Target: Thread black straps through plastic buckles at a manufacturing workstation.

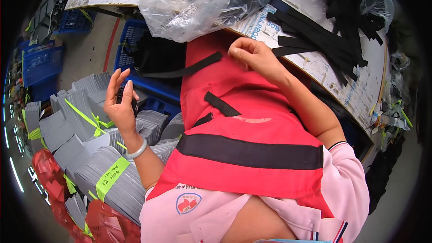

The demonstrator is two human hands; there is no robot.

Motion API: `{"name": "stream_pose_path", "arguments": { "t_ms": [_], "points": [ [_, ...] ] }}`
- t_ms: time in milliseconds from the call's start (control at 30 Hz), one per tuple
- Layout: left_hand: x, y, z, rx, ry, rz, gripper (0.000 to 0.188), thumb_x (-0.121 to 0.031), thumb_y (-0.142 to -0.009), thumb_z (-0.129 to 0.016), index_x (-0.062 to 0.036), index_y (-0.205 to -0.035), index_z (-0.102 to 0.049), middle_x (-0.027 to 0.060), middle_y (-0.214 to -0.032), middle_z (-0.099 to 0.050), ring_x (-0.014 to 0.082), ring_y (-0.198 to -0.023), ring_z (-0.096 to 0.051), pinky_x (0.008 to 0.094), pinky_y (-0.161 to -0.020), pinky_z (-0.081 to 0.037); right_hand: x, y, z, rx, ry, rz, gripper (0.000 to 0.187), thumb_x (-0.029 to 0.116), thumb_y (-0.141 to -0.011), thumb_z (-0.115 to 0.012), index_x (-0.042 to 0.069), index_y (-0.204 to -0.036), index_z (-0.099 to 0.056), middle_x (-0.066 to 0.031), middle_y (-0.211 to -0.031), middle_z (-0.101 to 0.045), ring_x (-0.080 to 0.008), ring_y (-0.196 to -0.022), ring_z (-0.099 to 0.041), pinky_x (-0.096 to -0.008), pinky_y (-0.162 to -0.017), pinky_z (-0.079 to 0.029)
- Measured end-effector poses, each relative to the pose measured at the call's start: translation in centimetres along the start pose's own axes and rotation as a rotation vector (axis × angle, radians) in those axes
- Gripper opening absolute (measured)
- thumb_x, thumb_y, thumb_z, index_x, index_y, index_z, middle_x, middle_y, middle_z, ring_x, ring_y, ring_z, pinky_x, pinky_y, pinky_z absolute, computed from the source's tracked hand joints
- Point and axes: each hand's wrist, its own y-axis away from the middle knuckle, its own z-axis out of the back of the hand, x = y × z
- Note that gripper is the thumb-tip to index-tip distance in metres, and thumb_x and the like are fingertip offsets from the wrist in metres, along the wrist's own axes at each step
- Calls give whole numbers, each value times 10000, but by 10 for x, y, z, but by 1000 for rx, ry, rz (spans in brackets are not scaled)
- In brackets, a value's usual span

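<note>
Black fabric strip (204,62) stretches toward 11 o'clock, its right end over the red apron (252,87), its left end reaching over the blue crate (120,56). At 1 o'clock the right hand (256,58) curls thumb and fingers toward each other just beside that right end; a slim gap shows between them, and I cannot tell whether the fingertips pinch anything. At 9 o'clock the left hand (120,110) is raised before the grey stacks (92,164), fingers bent and thumb up; something dark shows there, though the view is too poor to say whether it is gripped. More black strips (315,36) fan out at 2 o'clock on the counter (335,85), probably laid there to suit the right arm's reach. At 12 o'clock a clear plastic bag (180,11) seems to keep dark pieces together, while yellow-green bands (110,177) at 8 o'clock presumably stop the stacks from sliding apart.
</note>
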Motion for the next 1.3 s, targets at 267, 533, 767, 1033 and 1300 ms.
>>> {"name": "stream_pose_path", "arguments": {
  "t_ms": [267, 533, 767, 1033, 1300],
  "points": [
    [3, 30, -122, 648, 480, 261, 757, 119, -755, -575, -39, -1462, -354, 149, -1436, -458, 113, -792, -660, 228, -675, -547, 18, -1, -33, 350, 15, -238, 211, 232, -936, -630, 24, -909, -657, -8, -700, -633, -48, -559, -508, -202, -518, -407],
    [7, 27, -156, 930, 576, 443, 729, 92, -768, -586, -10, -1454, -359, 154, -1402, -482, 152, -853, -673, 246, -769, -541, -9, 20, 2, 320, -121, -334, 228, 219, -896, -660, 29, -773, -641, -48, -643, -648, -52, -523, -516, -199, -464, -388],
    [16, 18, -158, 945, 595, 621, 601, 57, -812, -571, 18, -1397, -437, 125, -1216, -614, 154, -730, -688, 188, -505, -483, -18, 23, 31, 262, -311, -373, 213, 249, -896, -695, 51, -833, -651, -17, -646, -616, -41, -507, -513, -193, -448, -383],
    [39, 36, -183, 675, 673, 818, 217, -106, -922, -641, 9, -1107, -640, 43, -812, -658, 65, -513, -554, 174, -388, -395, -25, 36, 20, -22, -314, -117, 141, 154, -934, -644, 35, -985, -588, -15, -745, -628, -68, -590, -594, -203, -525, -484],
    [49, 24, -183, 410, 1063, 1236, 180, -203, -967, -574, -48, -1035, -634, 104, -984, -671, 231, -865, -677, 323, -579, -589, 5, 41, 101, -834, 1199, 588, 208, 130, -800, -704, 79, -1000, -673, -99, -946, -645, -255, -907, -604, -347, -815, -475]
  ]
}}
